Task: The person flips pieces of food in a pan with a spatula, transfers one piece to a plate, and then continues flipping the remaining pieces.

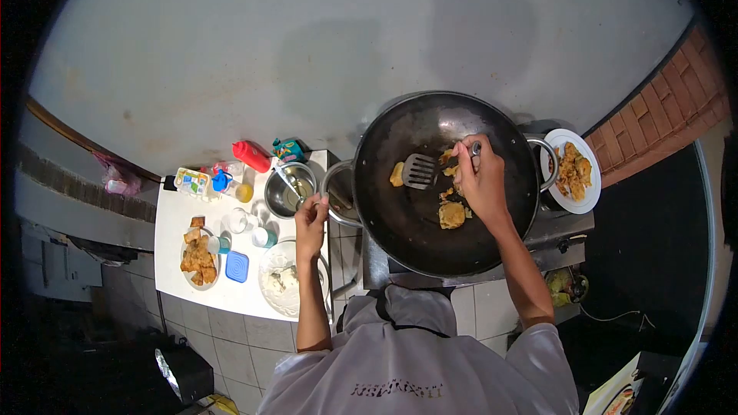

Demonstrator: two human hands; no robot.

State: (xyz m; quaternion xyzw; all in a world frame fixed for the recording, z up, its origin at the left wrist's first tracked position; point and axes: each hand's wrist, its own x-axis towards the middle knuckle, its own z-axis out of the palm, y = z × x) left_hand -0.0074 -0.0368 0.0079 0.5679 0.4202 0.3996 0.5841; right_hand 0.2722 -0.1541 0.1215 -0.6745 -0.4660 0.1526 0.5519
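Observation:
My right hand [482,188] is closed around the handle of a slotted spatula [420,172], whose blade rests inside a large dark wok [415,234]. Browned fried pieces [452,215] lie in the wok near that hand, and a smaller piece [397,174] touches the left side of the blade. On the wok's left, my left hand [310,219] has its fingers closed at the looped metal handle [329,181]. Close by that hand stands a metal bowl [278,197] with a spoon [287,180] leaning in it.
A white plate of fried food [573,171] sits right of the wok. The white table [184,215] on the left bears a plate of fried pieces [198,261], a blue-lidded container [237,267], cups, a red bottle [250,156] and a plate with white food [280,280]. A wall rises behind.

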